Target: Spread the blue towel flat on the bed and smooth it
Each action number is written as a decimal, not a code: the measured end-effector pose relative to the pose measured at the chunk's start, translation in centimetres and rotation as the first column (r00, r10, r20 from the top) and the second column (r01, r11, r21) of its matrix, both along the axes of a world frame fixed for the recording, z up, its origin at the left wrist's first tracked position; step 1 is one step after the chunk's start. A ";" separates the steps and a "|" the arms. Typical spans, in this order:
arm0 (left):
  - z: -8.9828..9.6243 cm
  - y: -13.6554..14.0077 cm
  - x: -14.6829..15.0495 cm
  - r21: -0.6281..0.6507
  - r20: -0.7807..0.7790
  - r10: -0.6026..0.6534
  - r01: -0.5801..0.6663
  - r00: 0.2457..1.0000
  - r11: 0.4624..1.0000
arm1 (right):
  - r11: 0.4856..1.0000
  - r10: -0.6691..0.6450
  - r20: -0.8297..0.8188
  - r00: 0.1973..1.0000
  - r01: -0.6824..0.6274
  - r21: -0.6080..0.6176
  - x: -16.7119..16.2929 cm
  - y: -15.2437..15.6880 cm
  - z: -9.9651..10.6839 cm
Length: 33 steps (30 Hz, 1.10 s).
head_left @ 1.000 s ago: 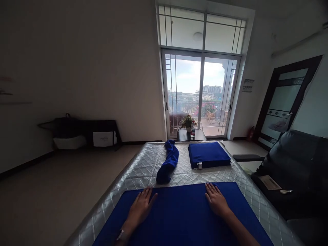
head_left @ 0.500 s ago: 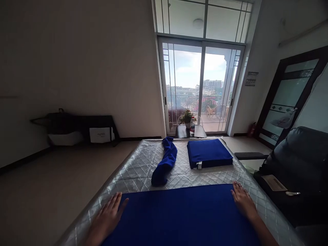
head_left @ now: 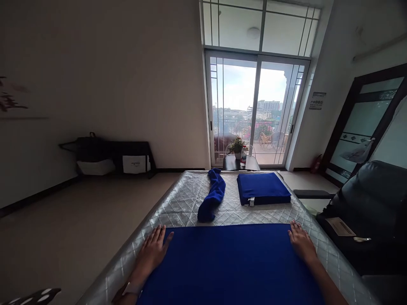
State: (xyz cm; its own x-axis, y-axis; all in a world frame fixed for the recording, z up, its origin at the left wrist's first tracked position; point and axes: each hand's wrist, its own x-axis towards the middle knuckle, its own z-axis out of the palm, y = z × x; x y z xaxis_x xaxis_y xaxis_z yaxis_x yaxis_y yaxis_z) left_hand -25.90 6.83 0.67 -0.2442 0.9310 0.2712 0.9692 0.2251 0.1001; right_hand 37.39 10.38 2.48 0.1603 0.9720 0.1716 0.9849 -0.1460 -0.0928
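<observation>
A blue cloth lies spread flat on a table with a silver quilted cover. My left hand rests on the cloth's far left corner, fingers stretched forward and thumb apart. On the far right corner lies my right hand, flat with its fingers extended. Beyond the cloth's far edge, a crumpled strip of blue cloth lies left of centre. To its right sits a neatly folded stack of blue cloth with a small white tag. The near edge of the spread cloth is out of view.
A black armchair stands close on the right, with a brown card on its seat. Past the table's far end is a small black table with a potted plant and a bottle. A low black bench lines the left wall.
The view has shifted slightly left. My left hand has slid a little forward along the cloth's left edge; my right hand stays at the far right corner. The folded stack and crumpled strip have not moved.
</observation>
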 end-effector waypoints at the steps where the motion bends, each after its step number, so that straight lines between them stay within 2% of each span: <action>1: 0.9 -0.2 0.6 -0.015 0.028 0.007 -0.007 1.000 1.000 | 1.000 0.012 -0.024 1.000 -0.012 0.018 -0.5 -0.3 0.8; 3: 2.5 -0.4 2.4 -0.033 0.087 -0.032 0.035 0.996 0.999 | 0.997 0.072 -0.081 0.994 -0.068 0.045 -2.3 -1.0 2.1; 5: 3.5 -0.2 5.2 -0.036 0.117 -0.141 0.146 0.983 0.989 | 0.985 0.167 -0.122 0.978 -0.160 0.065 -5.4 -1.6 3.0; 7: 3.8 0.2 9.3 -0.041 0.148 -0.283 0.292 0.948 0.956 | 0.962 0.270 -0.142 0.952 -0.261 0.080 -9.7 -2.2 3.4; 10: 3.4 1.0 16.6 -0.022 0.199 -0.481 0.495 0.854 0.869 | 0.891 0.454 -0.183 0.872 -0.442 0.104 -17.1 -2.7 2.9; 12: 2.8 1.3 20.7 0.003 0.219 -0.551 0.564 0.805 0.826 | 0.850 0.526 -0.208 0.824 -0.515 0.112 -21.2 -2.9 2.3; 15: 1.8 1.6 24.0 0.035 0.235 -0.587 0.597 0.775 0.802 | 0.829 0.558 -0.232 0.797 -0.549 0.108 -24.4 -2.9 1.4; 20: 0.6 1.5 24.2 0.055 0.252 -0.577 0.584 0.777 0.810 | 0.835 0.543 -0.308 0.782 -0.543 0.094 -24.6 -2.9 0.5; 26: 1.0 1.6 23.6 -0.005 0.242 -0.557 0.576 0.794 0.818 | 0.849 0.517 -0.280 0.808 -0.527 0.047 -23.8 -3.0 1.4; 29: 1.6 1.4 20.8 -0.055 0.222 -0.501 0.524 0.836 0.850 | 0.879 0.469 -0.250 0.847 -0.476 0.036 -20.4 -2.9 1.9; 33: 2.4 0.4 13.5 -0.116 0.185 -0.352 0.376 0.917 0.919 | 0.943 0.327 -0.210 0.921 -0.331 0.019 -11.5 -2.2 1.9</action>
